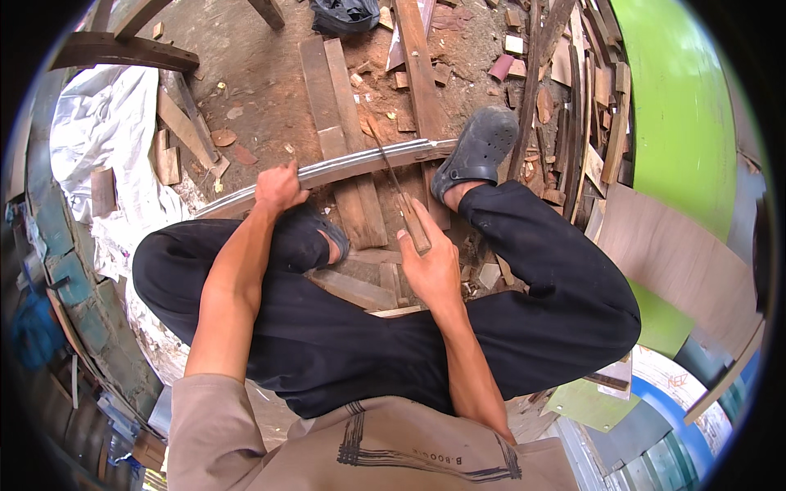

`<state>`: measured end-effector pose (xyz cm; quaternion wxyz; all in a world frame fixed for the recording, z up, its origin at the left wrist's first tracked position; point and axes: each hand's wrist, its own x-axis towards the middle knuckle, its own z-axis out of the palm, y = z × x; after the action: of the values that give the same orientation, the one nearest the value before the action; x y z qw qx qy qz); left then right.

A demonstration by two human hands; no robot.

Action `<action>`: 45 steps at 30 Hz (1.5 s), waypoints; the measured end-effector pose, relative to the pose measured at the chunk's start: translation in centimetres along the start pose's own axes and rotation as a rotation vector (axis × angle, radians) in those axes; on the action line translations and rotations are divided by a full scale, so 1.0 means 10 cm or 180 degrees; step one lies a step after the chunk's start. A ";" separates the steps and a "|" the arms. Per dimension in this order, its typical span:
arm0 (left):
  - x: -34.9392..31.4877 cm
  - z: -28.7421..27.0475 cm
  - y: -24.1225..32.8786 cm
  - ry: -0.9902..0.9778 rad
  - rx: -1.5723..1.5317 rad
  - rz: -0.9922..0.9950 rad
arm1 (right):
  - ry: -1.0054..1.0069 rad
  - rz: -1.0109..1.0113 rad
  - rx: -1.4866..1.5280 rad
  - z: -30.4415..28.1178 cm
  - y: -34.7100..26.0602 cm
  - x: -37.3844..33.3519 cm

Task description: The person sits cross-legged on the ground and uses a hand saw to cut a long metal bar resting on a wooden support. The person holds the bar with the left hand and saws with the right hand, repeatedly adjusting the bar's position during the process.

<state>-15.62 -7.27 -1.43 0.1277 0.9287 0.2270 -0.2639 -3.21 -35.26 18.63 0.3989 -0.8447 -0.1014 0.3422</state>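
A long wooden board (340, 170) with a white-and-grey striped edge lies crosswise in front of me, seeming to bend in this view. My left hand (280, 186) is closed around it left of its middle. In my right hand (431, 260) is the wooden handle of a handsaw (392, 173). Its narrow dark blade points away from me and crosses the board right of the middle; how deep it sits in the wood I cannot tell. My right foot, in a dark grey clog (483, 141), is beside the board's right end. Several flat planks (358, 214) lie beneath the board.
Wood offcuts (606, 90) and long strips are heaped at the far right, beside a green panel (671, 106). White cloth (102, 123) lies at the left, near a dark wooden frame (123, 51). A black plastic bag (345, 15) sits at the far edge.
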 end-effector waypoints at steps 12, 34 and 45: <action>0.00 -0.03 -0.03 0.0049 -0.0044 -0.0088 | 0.0159 -0.0028 -0.0006 -0.56 -0.04 -1.03; -0.04 0.00 -0.04 0.0024 -0.0053 -0.0021 | -0.0003 0.0220 -0.0190 -0.61 -0.18 -1.02; 0.01 -0.05 -0.06 -0.0147 -0.0025 -0.0151 | 0.0038 -0.0139 -0.0016 -0.42 0.06 -0.84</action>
<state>-15.62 -6.52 -1.15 0.1302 0.9162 0.2471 -0.2873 -6.75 -41.91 24.28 0.4047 -0.8453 -0.1184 0.3281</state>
